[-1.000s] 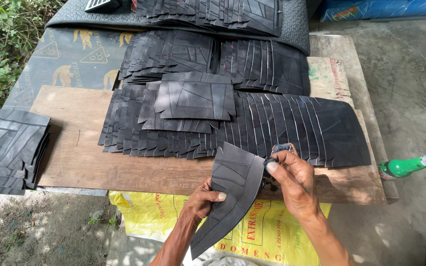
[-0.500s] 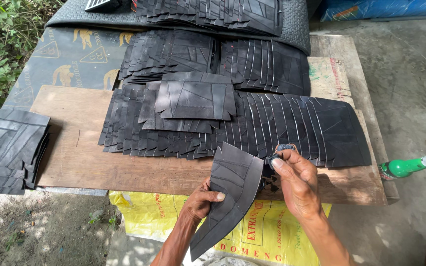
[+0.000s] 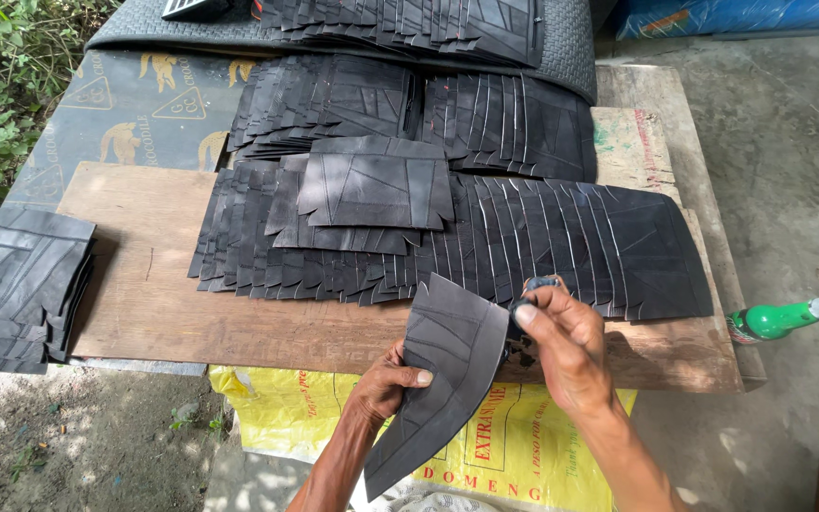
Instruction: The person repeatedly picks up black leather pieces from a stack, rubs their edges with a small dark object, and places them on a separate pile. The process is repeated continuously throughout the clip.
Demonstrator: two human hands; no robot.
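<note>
black rubber sheet pinched in left hand; right hand fingers clamp scissors, which may slip and nick the near thumb.

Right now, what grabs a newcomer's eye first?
Rows of black rubber pieces fanned over the wooden board. Near the front edge, the left hand holds one curved black sheet while the right hand grips a small dark tool at its edge.

A yellow printed sack hangs below the board; blue sack top right.
</note>
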